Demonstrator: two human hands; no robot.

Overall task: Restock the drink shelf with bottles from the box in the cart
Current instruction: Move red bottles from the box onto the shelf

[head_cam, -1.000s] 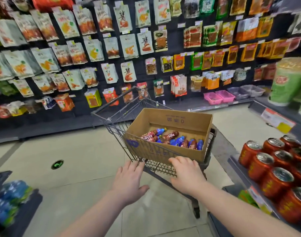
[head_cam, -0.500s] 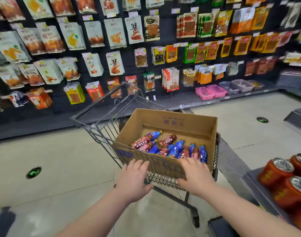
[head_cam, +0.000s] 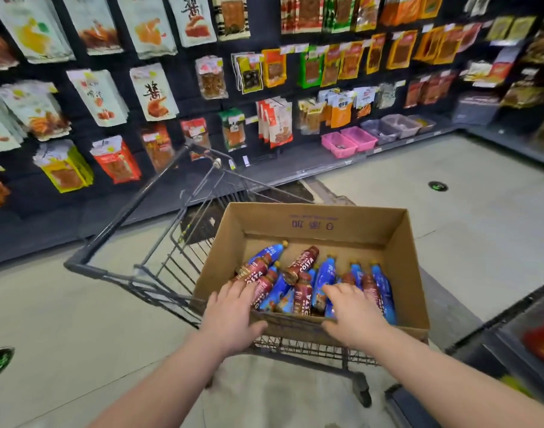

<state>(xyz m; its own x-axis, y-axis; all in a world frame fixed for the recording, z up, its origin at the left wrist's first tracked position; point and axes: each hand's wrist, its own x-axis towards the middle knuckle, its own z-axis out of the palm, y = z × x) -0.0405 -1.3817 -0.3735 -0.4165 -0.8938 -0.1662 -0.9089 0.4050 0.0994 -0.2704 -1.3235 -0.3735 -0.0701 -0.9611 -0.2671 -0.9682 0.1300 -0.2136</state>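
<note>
While both hands reach over the near wall of the box, nothing is lifted yet; the notes below run item by item.

Left hand [head_cam: 230, 310]: open, fingers spread and flat, lying over the near rim with the fingertips above a maroon bottle; it holds nothing that I can see.

Right hand [head_cam: 352, 313]: also open, fingers loosely spread, palm down over the bottles; whether a fingertip touches one cannot be told.

Box [head_cam: 314, 219]: plain brown cardboard, top open, flaps gone or folded away, purple print on the inner far wall; it sits in the cart's basket, so the stock rides at arm height.

Bottles [head_cam: 321, 279]: small plastic ones lying on their sides in a loose heap against the near wall, some maroon with a COSTA label, some glossy blue; tapered necks, small caps pointing away. They look smooth and likely to roll or slip under a flat palm.

Cart [head_cam: 135, 239]: dark metal wire, thin bars and a tube rim, standing on pale floor tiles.

Shelf [head_cam: 508, 341]: a dark edge at the right, blurred; its contents are unclear.

Step, as I judge it: choosing bottles to pick.
</note>
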